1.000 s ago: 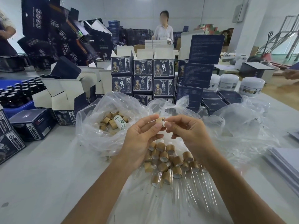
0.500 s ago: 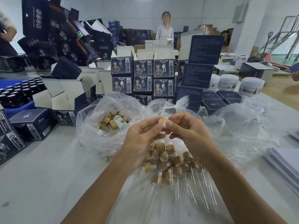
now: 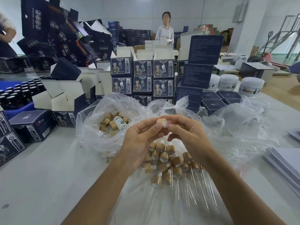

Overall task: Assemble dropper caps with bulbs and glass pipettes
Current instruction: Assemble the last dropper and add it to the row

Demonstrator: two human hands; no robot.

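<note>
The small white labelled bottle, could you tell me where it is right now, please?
In the head view, the white bottle lies among loose caps inside the open plastic bag, left of the left hand.

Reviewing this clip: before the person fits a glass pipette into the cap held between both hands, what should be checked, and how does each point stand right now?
1. Cap held firmly: ok. The left hand and right hand both pinch the bamboo cap at their fingertips.
2. Bulb seated in the cap: cannot tell. A white rim shows at the cap's open end, the rest is hidden.
3. Pipette in hand: not ok. Neither hand holds one.
4. Pipettes available: ok. Loose glass pipettes lie on the plastic sheet below the hands.
5. More caps available: ok. The open bag holds loose caps.
6. Finished pile clear of the hands: ok.
</note>
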